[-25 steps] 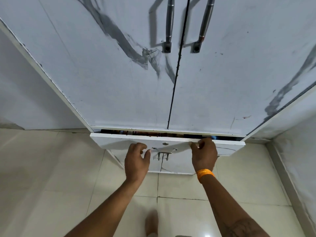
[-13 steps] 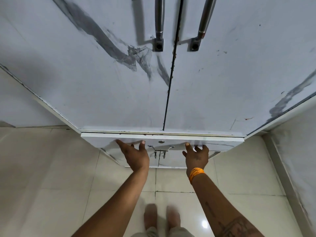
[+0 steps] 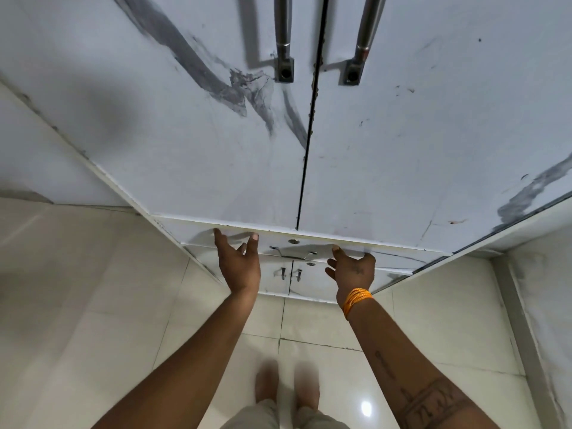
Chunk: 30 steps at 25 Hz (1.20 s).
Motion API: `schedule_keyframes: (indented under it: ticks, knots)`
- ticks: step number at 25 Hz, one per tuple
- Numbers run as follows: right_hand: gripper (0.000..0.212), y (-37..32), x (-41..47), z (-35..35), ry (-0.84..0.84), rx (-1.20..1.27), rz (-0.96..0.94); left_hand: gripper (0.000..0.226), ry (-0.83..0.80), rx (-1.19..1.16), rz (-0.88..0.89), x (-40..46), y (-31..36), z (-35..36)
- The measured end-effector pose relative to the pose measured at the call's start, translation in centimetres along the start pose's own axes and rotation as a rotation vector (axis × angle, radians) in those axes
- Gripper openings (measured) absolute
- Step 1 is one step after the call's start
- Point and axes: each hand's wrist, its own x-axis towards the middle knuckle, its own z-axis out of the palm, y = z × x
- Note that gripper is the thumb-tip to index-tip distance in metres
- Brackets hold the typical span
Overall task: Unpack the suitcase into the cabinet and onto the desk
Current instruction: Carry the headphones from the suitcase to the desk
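Nearest, two bare feet stand on the pale floor below both hands. The left hand and the right hand have let go – fingers spread out, tips by the drawer. A moment ago the drawer stuck out with things showing inside; now it sits pushed in flat. So that bit looks done. Just past the hands, the cabinet is white with grey streaks – its two tall doors shut.

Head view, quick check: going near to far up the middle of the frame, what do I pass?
Feet → floor tiles → small lower doors → left hand and right hand at the drawer front → tall cabinet doors → bar handles.
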Motion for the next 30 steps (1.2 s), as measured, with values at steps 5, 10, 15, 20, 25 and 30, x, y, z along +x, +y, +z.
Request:
schedule_keyframes:
  ticks: [5, 10, 15, 20, 25, 30]
  knots:
    - [0.033, -1.5, -4.6, 0.4, -0.345, -0.109, 0.081, 0.051, -0.041, -0.023, 0.027, -2.7, 0.5, -5.1]
    - [0.029, -0.3, -11.7, 3.7, -0.807, -0.379, -0.028, 0.029, -0.02, -0.218, -0.083, -8.2, 2.2, -12.9]
    - [0.031, 4.7, -23.6, 7.9, -1.277, -0.564, -0.098, 0.044, 0.355, -0.344, -0.078, -15.0, 0.5, -26.4]
    - [0.035, 12.1, -36.9, 7.2, -1.622, -0.745, -0.105, 0.049, 0.754, -0.422, -0.11, -24.6, -3.8, -39.1]
    - [0.034, 20.9, -50.2, 2.6, -1.867, -0.884, -0.147, 0.044, 1.04, -0.519, -0.087, -36.0, -8.6, -49.3]
    - [0.03, 31.0, -64.6, -5.5, -2.075, -0.971, -0.157, 0.041, 1.295, -0.579, -0.067, -49.4, -14.8, -60.0]
